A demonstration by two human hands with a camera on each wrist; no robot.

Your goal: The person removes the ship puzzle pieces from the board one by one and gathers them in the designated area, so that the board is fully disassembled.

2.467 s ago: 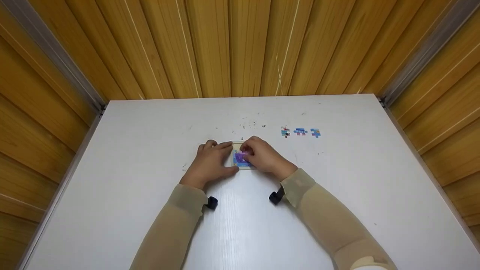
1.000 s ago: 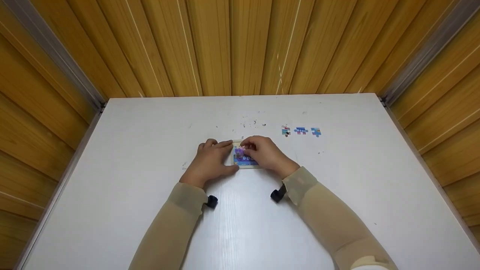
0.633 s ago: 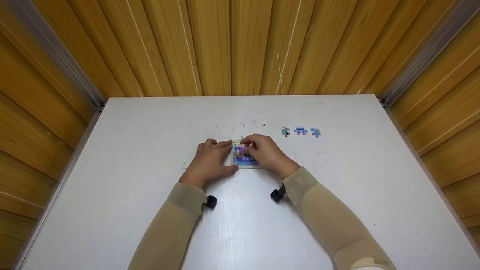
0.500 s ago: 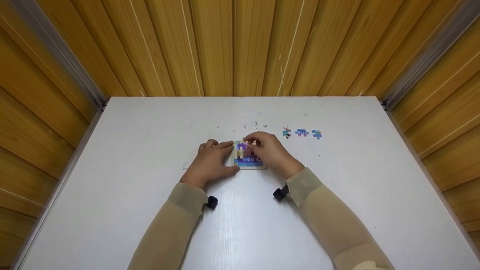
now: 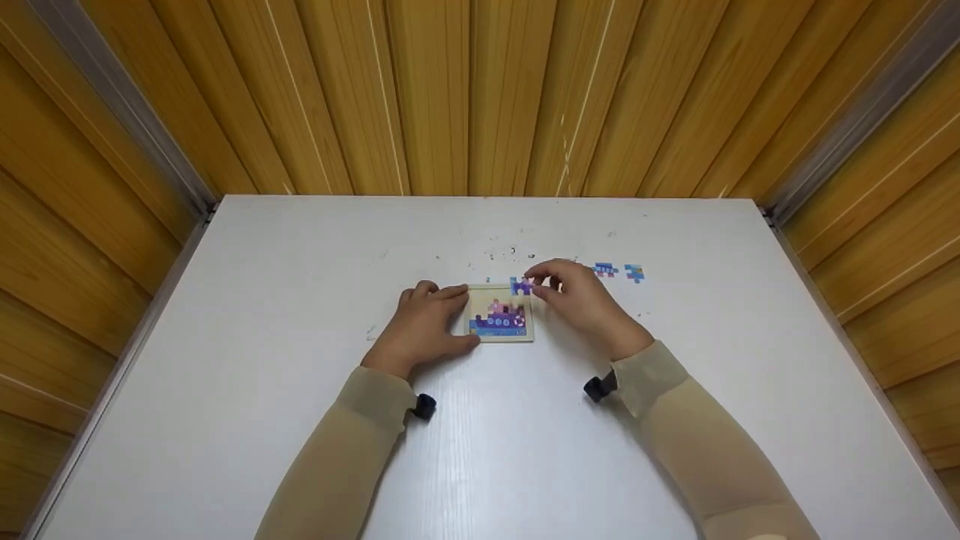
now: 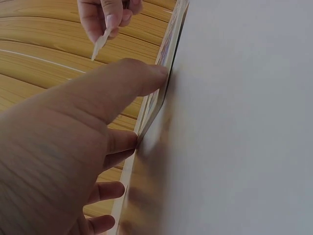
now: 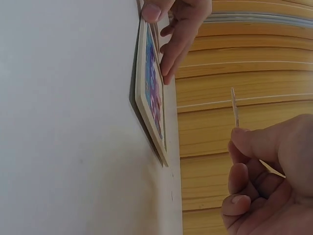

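Note:
A small square puzzle tray (image 5: pixel 502 341) with a pale wooden rim lies in the middle of the white table; a purple and pink boat picture fills its lower part, while bare wood shows above. My left hand (image 5: pixel 421 326) holds its left side, thumb at the near corner and index finger at the far corner, other fingers spread. Between thumb and index finger, my right hand (image 5: pixel 589 304) pinches a purple and blue jigsaw piece (image 5: pixel 520 286) above the tray's far right corner. In the right wrist view the piece (image 7: pixel 234 105) appears edge-on, raised off the table.
Two loose jigsaw pieces lie right of the tray: a blue one with pink (image 5: pixel 604 269) and a blue one with yellow (image 5: pixel 634 272). My right hand hides the area beside them. Small dark specks dot the table behind the tray. Wood-grain panels (image 5: pixel 435 97) enclose the back and sides.
My right hand has carried the jigsaw piece from over the tray's left part to its far right corner, uncovering more of the boat picture. My left hand has stayed at the tray's left side.

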